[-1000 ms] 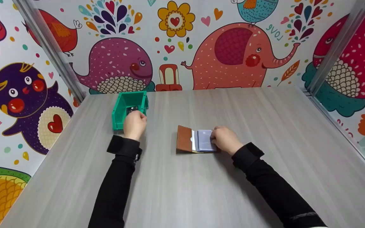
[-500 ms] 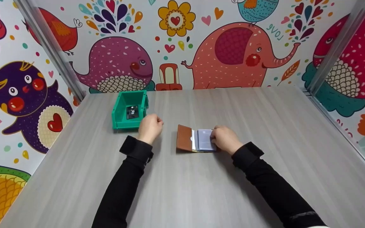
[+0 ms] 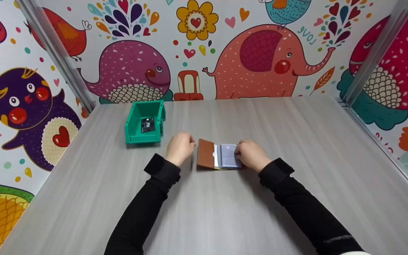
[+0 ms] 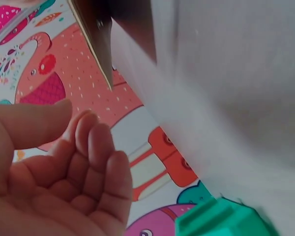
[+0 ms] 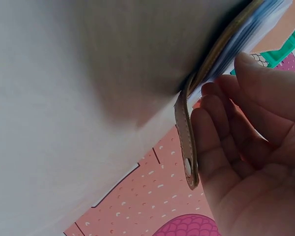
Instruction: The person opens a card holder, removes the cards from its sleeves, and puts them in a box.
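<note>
A wallet (image 3: pixel 207 154) is lying on the table (image 3: pixel 204 212) between the left hand (image 3: pixel 180 148), just left, and the right hand (image 3: pixel 253 155), at its right edge; far left, a bin (image 3: pixel 143 138) is holding a card (image 3: pixel 148 125).

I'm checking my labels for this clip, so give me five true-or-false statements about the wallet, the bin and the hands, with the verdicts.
1. The brown wallet lies open. True.
2. The left hand grips the brown wallet. False: it is apart from it, with nothing visible in its grasp.
3. A black card-like item lies inside the green bin. True.
4. In the head view, the green bin stands right of the brown wallet. False: it stands to the left.
5. The right hand touches the clear sleeves. True.
</note>
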Tool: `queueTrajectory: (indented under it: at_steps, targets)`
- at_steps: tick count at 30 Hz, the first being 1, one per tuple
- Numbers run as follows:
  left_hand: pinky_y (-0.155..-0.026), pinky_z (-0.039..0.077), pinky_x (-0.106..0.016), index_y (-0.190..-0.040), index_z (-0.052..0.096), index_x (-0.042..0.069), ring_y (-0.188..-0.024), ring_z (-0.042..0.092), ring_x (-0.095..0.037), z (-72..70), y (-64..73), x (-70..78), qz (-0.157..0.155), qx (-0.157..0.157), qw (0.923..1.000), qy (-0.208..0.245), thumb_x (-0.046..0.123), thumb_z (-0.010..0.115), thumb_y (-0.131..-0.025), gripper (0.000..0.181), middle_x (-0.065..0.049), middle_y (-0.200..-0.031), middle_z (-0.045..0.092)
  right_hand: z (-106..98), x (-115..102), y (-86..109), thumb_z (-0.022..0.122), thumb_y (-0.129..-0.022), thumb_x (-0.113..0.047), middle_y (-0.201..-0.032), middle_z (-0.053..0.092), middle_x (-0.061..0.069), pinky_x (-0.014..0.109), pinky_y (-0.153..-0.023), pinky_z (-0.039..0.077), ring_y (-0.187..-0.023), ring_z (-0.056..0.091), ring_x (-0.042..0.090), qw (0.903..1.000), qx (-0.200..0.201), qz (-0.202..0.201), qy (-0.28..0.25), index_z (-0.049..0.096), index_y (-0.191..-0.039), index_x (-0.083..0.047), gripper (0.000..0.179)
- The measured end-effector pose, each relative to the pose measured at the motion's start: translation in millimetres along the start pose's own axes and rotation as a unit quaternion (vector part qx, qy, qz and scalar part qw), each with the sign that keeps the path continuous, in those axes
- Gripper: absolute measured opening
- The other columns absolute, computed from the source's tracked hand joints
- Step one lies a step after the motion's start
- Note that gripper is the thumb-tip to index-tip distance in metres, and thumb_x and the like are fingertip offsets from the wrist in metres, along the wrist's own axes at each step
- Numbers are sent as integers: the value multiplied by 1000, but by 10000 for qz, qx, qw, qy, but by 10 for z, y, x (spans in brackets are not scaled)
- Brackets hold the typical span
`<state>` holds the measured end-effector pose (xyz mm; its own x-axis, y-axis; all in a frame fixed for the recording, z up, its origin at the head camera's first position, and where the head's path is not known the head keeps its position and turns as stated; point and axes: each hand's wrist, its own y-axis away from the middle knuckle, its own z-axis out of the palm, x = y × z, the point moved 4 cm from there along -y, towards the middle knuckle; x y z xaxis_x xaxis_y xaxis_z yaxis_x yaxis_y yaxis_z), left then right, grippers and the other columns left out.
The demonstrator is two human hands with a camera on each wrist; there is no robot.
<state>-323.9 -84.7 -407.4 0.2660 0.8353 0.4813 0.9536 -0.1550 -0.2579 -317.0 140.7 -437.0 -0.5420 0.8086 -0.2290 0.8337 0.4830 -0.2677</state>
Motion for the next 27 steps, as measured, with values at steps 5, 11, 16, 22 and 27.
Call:
queueTrajectory:
  at_steps: [5, 11, 16, 22, 27]
  targets:
    - [-73, 52, -42, -81, 70, 1, -78, 66, -30, 82, 15, 90, 113, -144, 9996, -210, 7, 69, -89, 10, -11, -82, 69, 9, 11, -8, 76, -76, 5, -78, 62, 12, 42, -69, 51, -74, 62, 30, 10000, -43, 6, 39, 72, -76, 0, 6]
    - [-73, 52, -43, -79, 70, 3, -78, 66, -31, 181, 40, 151, 268, -382, 9972, -592, 7, 71, -87, 9, -10, -80, 69, 11, 18, -10, 75, -76, 5, -80, 63, 12, 43, -70, 51, -75, 62, 31, 10000, -66, 18, -7, 72, -75, 0, 6]
    - [-69, 53, -42, -74, 67, 4, -74, 66, -30, 238, 69, 170, 518, -455, 9931, -951, 4, 73, -83, 11, -9, -76, 68, 11, 24, -3, 75, -75, 4, -79, 62, 12, 44, -70, 51, -75, 62, 32, 10000, -51, 16, -33, 72, -74, -1, 6]
    - [-67, 53, -42, -69, 61, 5, -73, 65, -29, 280, 72, 170, 431, -726, 9910, -1039, 1, 72, -81, 16, -8, -73, 65, 10, 29, -1, 76, -76, 4, -80, 62, 12, 44, -71, 51, -77, 62, 32, 9999, -62, 73, -84, 73, -77, -1, 6]
    - [-68, 54, -43, -67, 60, 4, -76, 65, -31, 323, 70, 171, 471, -880, 9891, -1080, -2, 69, -80, 17, -11, -75, 66, 8, 29, 2, 77, -77, 3, -80, 62, 10, 43, -71, 52, -77, 62, 30, 9999, -48, 69, -127, 74, -80, 0, 6]
